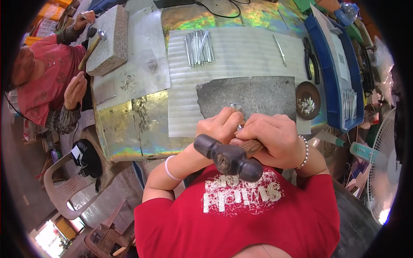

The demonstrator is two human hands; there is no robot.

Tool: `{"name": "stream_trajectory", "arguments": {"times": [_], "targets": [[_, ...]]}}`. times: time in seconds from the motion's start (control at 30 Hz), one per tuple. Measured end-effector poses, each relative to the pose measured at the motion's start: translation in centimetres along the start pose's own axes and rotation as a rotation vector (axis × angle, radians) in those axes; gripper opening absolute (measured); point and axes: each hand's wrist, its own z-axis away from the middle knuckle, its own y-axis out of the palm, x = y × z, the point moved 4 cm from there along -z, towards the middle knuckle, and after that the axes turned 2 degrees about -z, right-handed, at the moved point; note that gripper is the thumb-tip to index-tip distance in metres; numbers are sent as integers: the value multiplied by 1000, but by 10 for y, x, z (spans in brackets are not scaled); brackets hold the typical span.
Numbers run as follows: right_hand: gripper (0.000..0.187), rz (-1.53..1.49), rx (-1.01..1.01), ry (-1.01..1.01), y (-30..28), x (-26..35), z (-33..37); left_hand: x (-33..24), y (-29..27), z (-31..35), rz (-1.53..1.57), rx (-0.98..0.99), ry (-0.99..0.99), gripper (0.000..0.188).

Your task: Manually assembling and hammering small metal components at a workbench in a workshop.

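Both my hands are close together at the near edge of a grey stone slab [249, 94]. My right hand [277, 135] is closed around the wooden handle of a hammer [226, 159], whose dark metal head hangs toward me below my fingers. My left hand [220, 124] is closed in a pinch. A small shiny metal piece [240, 127] shows between the two hands, its shape mostly hidden by fingers. Just beyond my left fingertips, a clear or silvery bit [235, 106] lies against the slab, too small to name.
A bundle of thin metal rods [199, 48] and a single rod [280, 50] lie on white foam sheeting. Black-handled pliers [310, 60], a brown dish [308, 101] of small metal pieces and a blue tray [333, 69] are at right. Leftward, another person [51, 77] sits by a stone block [109, 41].
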Motion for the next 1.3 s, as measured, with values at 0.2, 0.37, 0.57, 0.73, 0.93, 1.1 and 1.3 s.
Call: {"name": "stream_trajectory", "arguments": {"times": [0.2,0.37,0.57,0.73,0.93,1.1,1.3], "targets": [[37,-168,-57,387,-23,9,18,2,0,-1,-75,-41,47,22],[47,-9,44,291,-41,29,30,7,5,4,-28,-43,12,22],[52,163,100,216,-43,39,32,9,4,3,-40,37,-19,30],[53,231,126,184,-44,42,31,10,5,3,-16,57,-37,34],[55,281,127,154,-40,43,32,7,4,1,7,-24,0,23],[49,303,183,227,-39,45,29,8,3,2,0,19,-27,24],[35,612,185,173,-55,88,20,3,2,2,-16,95,-63,27]]}}
